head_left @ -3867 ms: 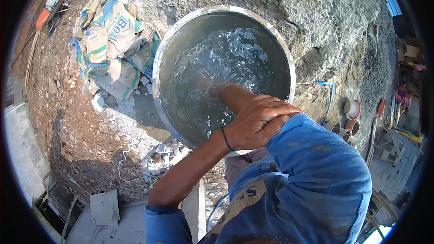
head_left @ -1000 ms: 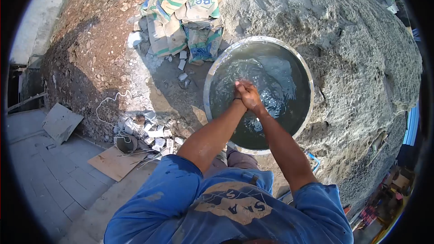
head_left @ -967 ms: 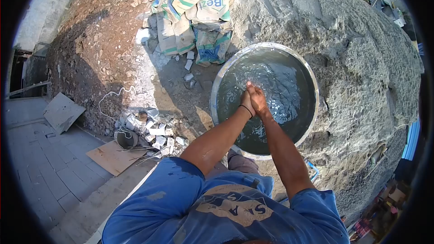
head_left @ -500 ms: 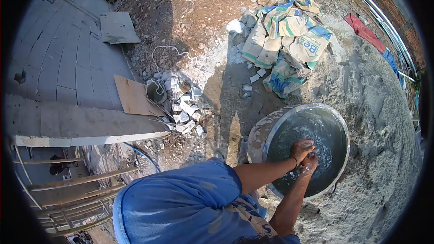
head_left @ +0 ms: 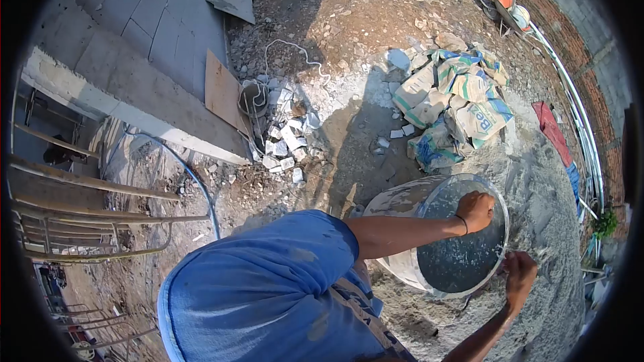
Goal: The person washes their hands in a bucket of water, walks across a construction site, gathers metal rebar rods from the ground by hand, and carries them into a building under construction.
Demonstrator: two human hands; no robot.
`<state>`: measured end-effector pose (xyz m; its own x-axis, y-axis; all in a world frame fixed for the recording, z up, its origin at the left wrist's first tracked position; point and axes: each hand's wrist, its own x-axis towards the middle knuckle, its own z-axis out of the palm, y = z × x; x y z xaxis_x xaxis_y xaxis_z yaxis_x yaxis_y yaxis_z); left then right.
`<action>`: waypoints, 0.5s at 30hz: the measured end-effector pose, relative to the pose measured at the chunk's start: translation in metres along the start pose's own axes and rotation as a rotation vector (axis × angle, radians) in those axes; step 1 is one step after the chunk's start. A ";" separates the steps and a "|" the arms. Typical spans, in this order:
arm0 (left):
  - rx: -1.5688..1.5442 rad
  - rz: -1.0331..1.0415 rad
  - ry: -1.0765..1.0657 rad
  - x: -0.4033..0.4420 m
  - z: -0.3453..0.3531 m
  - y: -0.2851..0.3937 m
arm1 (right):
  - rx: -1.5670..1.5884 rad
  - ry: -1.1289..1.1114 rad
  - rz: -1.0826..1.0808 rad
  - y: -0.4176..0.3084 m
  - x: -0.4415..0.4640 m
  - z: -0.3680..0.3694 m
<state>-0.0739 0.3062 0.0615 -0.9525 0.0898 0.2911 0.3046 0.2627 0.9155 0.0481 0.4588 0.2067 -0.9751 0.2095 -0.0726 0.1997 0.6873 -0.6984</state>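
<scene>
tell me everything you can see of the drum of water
The drum is round and open-topped, its outside pale and blotched with stains, with a light rim; its material is unclear. Dark grey water fills much of it, dotted with pale bubbles or specks. It looks upright on the ground, beside rough grey ground and near the crumpled sacks. The left hand is above the water; whether the right hand touches the rim is unclear.

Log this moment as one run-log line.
left hand: curled, above water | right hand: near drum rim | wristband: on left wrist | sacks: heaped nearby
</scene>
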 end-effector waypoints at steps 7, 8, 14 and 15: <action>-0.625 0.865 -0.022 0.020 -0.103 0.222 | -0.070 0.420 -0.408 -0.091 -0.103 -0.153; -0.709 0.991 -0.052 0.007 -0.114 0.237 | -0.177 0.392 -0.386 -0.071 -0.107 -0.134; -0.766 -0.189 -1.152 -0.137 -0.097 0.095 | -0.863 -0.028 -0.265 0.132 -0.100 0.038; -0.137 0.268 -1.209 -0.155 -0.091 0.069 | -0.934 -0.085 -0.319 0.161 -0.086 0.059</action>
<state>0.0940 0.2227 0.1052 -0.2226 0.9700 0.0974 0.4158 0.0041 0.9095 0.1585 0.5102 0.0587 -0.9928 -0.1064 -0.0555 -0.1135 0.9829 0.1449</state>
